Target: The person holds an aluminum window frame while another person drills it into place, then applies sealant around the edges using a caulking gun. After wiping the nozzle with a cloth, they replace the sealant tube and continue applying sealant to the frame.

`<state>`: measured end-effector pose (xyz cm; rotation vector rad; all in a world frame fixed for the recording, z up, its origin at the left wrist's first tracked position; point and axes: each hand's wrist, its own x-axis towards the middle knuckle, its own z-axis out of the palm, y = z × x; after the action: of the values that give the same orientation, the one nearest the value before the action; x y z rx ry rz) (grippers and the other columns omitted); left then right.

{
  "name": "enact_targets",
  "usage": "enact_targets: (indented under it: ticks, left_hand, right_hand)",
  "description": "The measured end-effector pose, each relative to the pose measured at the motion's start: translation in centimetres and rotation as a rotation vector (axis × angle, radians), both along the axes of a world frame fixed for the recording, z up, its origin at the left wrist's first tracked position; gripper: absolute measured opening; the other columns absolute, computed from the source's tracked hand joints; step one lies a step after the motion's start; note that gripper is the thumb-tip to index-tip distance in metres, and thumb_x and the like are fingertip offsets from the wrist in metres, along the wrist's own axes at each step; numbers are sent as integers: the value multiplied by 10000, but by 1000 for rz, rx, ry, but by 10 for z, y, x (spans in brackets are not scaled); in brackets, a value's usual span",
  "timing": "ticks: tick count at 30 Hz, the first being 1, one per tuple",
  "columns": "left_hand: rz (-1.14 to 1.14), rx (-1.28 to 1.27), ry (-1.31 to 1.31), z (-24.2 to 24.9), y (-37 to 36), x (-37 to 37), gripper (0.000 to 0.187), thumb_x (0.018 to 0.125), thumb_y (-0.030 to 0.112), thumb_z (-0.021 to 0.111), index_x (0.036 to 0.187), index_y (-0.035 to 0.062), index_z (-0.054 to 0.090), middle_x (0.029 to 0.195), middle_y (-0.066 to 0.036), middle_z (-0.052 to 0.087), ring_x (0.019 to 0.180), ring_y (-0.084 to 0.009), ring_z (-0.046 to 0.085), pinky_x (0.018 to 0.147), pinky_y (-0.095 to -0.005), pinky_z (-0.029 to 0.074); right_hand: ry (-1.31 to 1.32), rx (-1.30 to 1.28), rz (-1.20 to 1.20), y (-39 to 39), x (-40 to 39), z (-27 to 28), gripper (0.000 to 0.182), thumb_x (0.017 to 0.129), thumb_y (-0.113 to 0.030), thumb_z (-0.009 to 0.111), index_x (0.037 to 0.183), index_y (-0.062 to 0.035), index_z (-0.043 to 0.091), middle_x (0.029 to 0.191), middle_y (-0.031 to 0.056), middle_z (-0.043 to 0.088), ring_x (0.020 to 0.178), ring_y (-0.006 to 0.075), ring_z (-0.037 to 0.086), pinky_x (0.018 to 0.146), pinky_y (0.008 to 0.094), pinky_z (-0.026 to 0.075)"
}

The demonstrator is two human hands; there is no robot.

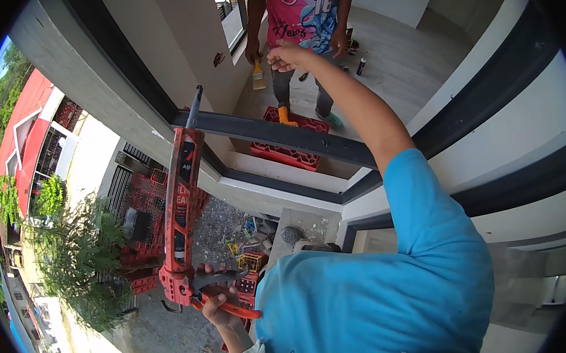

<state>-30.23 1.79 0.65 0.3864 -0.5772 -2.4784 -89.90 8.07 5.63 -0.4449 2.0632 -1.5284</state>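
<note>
My left hand (217, 306) is wrapped round the handle of a red caulking gun (170, 283). A sealant cartridge (182, 200) lies in its frame, and the nozzle (194, 107) points up past the dark window frame (273, 136). My right arm reaches across that frame, and my right hand (290, 56) is in front of another person's shirt (307, 11). Its fingers are curled in; whatever they hold, if anything, is too small to make out. Near it, the other person's hand (252, 49) holds a paintbrush (259, 76) with bristles down.
A red plastic crate (285, 155) stands by the other person's feet inside, with an orange object (285, 116) at it. A dark tube (361, 65) is on the floor. Below outside are gravel (218, 230), stacked red crates (143, 199) and a leafy tree (82, 262).
</note>
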Motion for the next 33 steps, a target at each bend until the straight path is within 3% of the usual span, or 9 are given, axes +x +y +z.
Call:
enact_targets:
  ticks: [2,3,6,9,18,19,22,28,33]
  left_hand:
    - [25,-10,-54,-2,3,-4,796,655,-128,506,1402,73,319,1336,-81,469,1219,-298,481,785,-347,590]
    - [39,-10,-77,-2,5,-6,804,653,-127,508,1407,72,314,1339,-81,471,1219,-298,483,788,-346,586]
    - [56,-37,-127,-8,5,-5,832,638,-109,525,1421,56,297,1331,-84,483,1207,-300,500,792,-342,571]
    - [73,-129,-173,-16,3,-7,848,612,-68,558,1416,34,307,1317,-106,489,1194,-303,508,781,-337,573]
    - [144,-182,-343,0,13,-21,850,569,-4,601,1381,-3,347,1255,-142,496,1143,-334,539,791,-345,594]
    - [132,-174,-317,-1,14,-21,849,566,-6,603,1376,-6,349,1241,-143,496,1139,-337,542,792,-348,595]
    - [120,-156,-274,1,15,-26,829,571,-10,606,1360,-18,354,1209,-147,490,1119,-347,550,793,-363,595]
    - [67,-152,-102,-12,7,-23,801,597,-30,581,1361,-17,338,1225,-148,493,1135,-361,540,814,-400,554]
    - [17,-100,-106,-10,-2,-22,801,599,-36,575,1362,-16,334,1227,-147,493,1137,-362,539,817,-402,547]
  right_hand:
    - [-7,-4,-26,4,-22,-1,610,777,-204,673,1283,-36,378,804,23,619,711,141,624,649,306,509]
    - [21,-3,-36,3,-37,-6,441,769,-217,684,1109,-61,451,781,21,608,702,145,621,637,311,508]
    - [42,169,-12,-5,-64,-2,658,800,-239,673,1350,-89,344,880,7,626,760,132,636,689,316,524]
    - [144,227,-67,-10,-89,8,655,777,-265,690,1321,-83,374,877,1,630,742,132,634,646,310,531]
    - [709,710,-127,-32,-141,36,755,766,-279,579,1315,148,286,873,251,679,704,300,691,598,392,546]
    - [704,718,-142,-33,-137,43,793,759,-253,569,1361,142,237,865,253,676,683,318,684,601,385,542]
    - [590,760,-136,-31,-122,62,826,788,-342,593,1415,73,251,1301,243,537,1181,348,557,975,395,453]
    - [591,783,-112,-28,-127,43,840,783,-282,582,1433,83,196,1277,240,558,1174,338,566,965,388,460]
    - [610,830,-89,-30,-141,18,564,784,-251,558,1311,-76,458,1240,157,603,1116,305,606,905,409,493]
